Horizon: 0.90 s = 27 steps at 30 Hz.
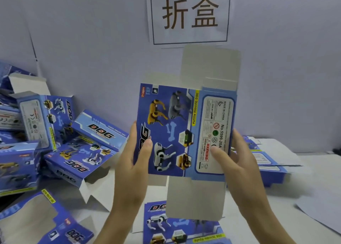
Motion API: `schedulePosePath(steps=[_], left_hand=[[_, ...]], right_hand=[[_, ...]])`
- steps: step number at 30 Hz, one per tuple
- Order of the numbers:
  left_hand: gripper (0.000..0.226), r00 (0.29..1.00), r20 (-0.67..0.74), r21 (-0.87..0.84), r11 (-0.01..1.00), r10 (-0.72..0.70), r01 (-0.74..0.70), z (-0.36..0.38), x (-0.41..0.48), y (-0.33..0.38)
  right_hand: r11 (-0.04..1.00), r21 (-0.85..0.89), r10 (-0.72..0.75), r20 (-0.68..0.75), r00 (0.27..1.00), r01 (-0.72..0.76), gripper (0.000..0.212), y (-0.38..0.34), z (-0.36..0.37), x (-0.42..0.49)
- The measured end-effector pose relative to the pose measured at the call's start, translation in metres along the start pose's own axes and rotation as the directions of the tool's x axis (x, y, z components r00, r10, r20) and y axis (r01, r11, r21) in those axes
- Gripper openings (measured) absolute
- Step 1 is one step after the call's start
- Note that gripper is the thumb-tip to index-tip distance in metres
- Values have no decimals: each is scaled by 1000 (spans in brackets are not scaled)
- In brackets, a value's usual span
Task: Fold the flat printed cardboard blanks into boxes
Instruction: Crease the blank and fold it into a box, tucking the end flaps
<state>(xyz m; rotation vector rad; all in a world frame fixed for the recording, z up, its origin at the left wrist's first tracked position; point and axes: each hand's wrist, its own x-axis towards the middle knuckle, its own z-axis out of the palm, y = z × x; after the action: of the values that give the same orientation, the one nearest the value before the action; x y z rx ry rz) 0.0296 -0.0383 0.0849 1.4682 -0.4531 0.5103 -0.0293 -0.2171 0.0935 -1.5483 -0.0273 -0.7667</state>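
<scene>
I hold a flat blue printed cardboard blank (173,129) upright in front of me, its robot-dog picture side facing me. Grey flaps stick out above and below it. My left hand (135,162) grips its left edge, thumb on the printed front and fingers behind. On the right edge my right hand (234,162) holds it, the thumb pressing on the warning-label panel. Another flat blank (184,229) lies on the table below my hands.
A heap of folded blue boxes (55,142) fills the left side of the white table (313,169). A stack of flat blanks (269,162) lies at the right. On the grey wall behind hangs a white sign (190,12) with two characters.
</scene>
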Motion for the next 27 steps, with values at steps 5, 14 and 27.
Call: schedulePosePath(steps=[5, 14, 27], left_hand=[[66, 999, 25, 20, 1000, -19, 19, 4, -3, -1], [54, 993, 104, -30, 997, -61, 65, 23, -22, 5], [95, 901, 324, -146, 925, -289, 350, -22, 5, 6]], right_hand=[[999, -48, -24, -2, 1000, 24, 62, -1, 0, -1], [995, -65, 81, 179, 981, -70, 102, -5, 6, -7], [969, -2, 234, 322, 917, -247, 57, -12, -16, 3]])
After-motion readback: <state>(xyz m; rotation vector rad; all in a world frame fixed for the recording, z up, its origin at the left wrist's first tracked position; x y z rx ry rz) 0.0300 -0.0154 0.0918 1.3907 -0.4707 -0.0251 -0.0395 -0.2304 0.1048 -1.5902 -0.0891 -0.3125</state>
